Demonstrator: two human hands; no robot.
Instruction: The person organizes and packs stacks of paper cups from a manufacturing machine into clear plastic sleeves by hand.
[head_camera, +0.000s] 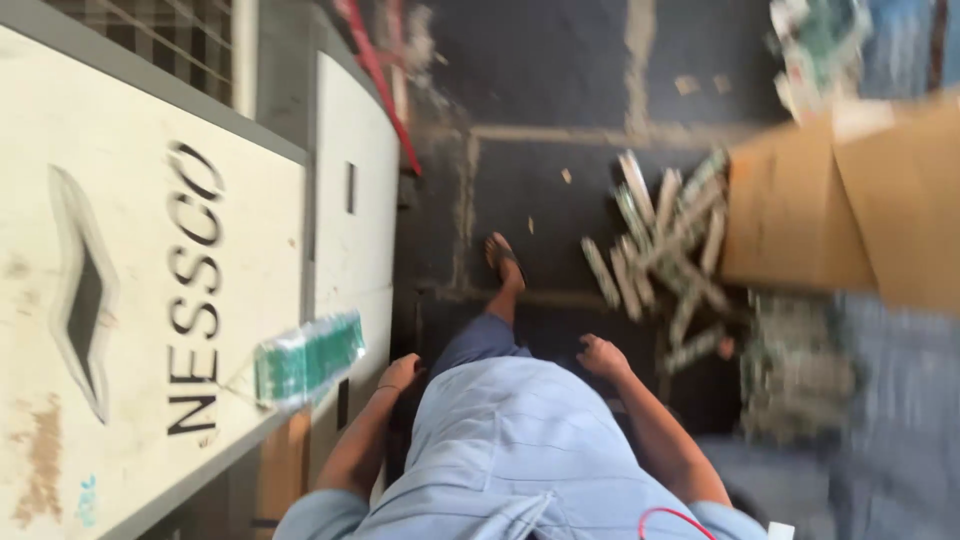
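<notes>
The person stands on the floor (560, 90) with a large cabinet (130, 280) close on the left. A small circuit board (308, 358) lies on the cabinet's top near its edge, just beside the left hand (402, 371), which hangs between the cabinet and the body. The right hand (602, 355) hangs on the other side, apart from everything. One foot (505, 262) is set ahead of the body. To the right of the foot a heap of strips (665, 250) lies on the floor, touching a cardboard box (850, 200) further right. Beyond the box, another pile of boards (820, 45) lies
</notes>
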